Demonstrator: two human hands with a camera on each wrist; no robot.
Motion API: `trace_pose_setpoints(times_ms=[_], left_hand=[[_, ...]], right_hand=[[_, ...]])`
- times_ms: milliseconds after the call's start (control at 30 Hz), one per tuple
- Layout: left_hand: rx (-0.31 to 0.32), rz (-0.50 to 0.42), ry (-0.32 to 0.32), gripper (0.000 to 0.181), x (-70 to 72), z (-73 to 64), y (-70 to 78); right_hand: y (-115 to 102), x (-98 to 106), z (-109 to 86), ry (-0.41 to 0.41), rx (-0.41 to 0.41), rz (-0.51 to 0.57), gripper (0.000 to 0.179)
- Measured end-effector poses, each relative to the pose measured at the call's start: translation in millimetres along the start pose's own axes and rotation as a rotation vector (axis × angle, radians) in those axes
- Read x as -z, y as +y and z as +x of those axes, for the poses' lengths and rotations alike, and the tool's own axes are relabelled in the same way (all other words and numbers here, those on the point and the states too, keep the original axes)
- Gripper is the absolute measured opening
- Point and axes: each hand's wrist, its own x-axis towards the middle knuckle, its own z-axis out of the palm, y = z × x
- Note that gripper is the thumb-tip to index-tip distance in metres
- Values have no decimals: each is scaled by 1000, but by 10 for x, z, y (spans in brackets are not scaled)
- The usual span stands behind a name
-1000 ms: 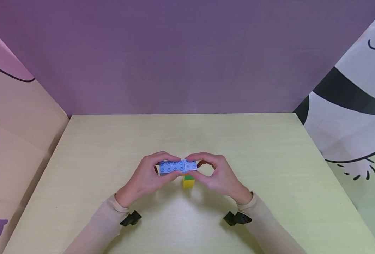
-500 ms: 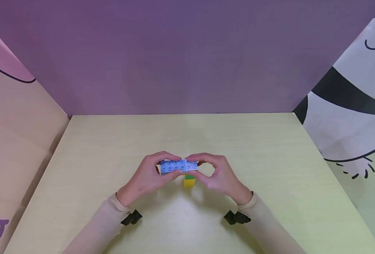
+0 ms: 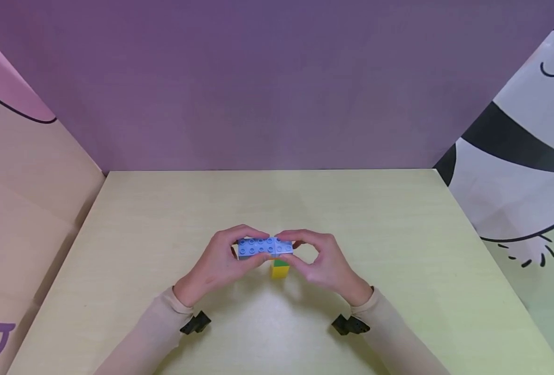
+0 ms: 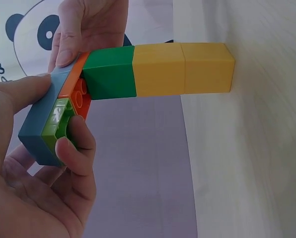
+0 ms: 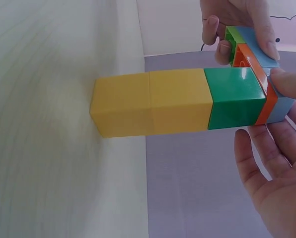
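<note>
Toy building bricks form a tower. Two yellow bricks (image 5: 123,104) stand at its bottom on the table, a green brick (image 4: 110,73) sits above them, then a thin orange brick (image 5: 255,62). Across the top lie a long blue brick (image 3: 255,246) and a short blue brick (image 3: 284,246), end to end. Beneath the long one's overhang, a thin light green brick (image 4: 56,116) shows its hollow underside. My left hand (image 3: 220,265) grips the long blue brick, with fingertips curled under the light green one. My right hand (image 3: 325,260) pinches the short blue brick between thumb and fingers.
The pale wooden table (image 3: 164,203) ends at a purple wall (image 3: 267,88) behind. Printed panels rise along both sides, with a panda drawing (image 3: 516,172) on the right. Black wrist mounts (image 3: 195,323) sit at both sleeves.
</note>
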Motion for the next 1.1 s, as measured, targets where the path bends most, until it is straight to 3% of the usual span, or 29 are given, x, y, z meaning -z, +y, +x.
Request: trace_pose_setpoints(times_ms=[433,533,633,767,900,1100], left_hand=[[-21,10,6,33,-23,-17,-22],[-44,73,0,34,6,-31,-20],[-72,194,-8,38,72,-68,-12],[-73,307,27,42,187,-134,-15],[-42,313,66,40,273,-187,-38],[-35,310,64,39,321,-208,-58]], right_hand=[[97,-37,-62,-3,-76,103,32],[93,-49,-69,-6,-88,112,33],[92,-64,-84,-9,-105,111,34],[98,-73,-101,-11,-130,99,35],[88,-66,-111,-6,-135,96,35],[71,-53,-118,-3,-121,103,37]])
